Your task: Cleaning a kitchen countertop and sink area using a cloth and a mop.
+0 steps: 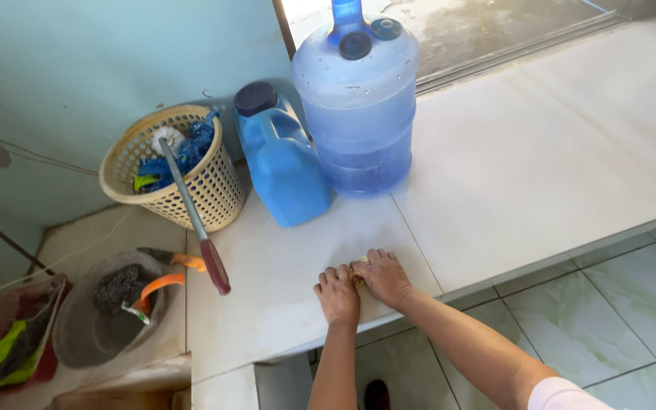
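Observation:
Both my hands press down side by side on a white tiled ledge near its front edge. My left hand and my right hand cover a small yellowish scrubbing pad, of which only a sliver shows between them. The fingers of both hands are curled over it. My forearms reach up from the bottom of the view.
A large blue water bottle and a blue jug stand behind my hands. To the left, a cream basket holds a long-handled brush. A grey bowl with steel wool sits lower left. Pale floor tiles lie below the ledge.

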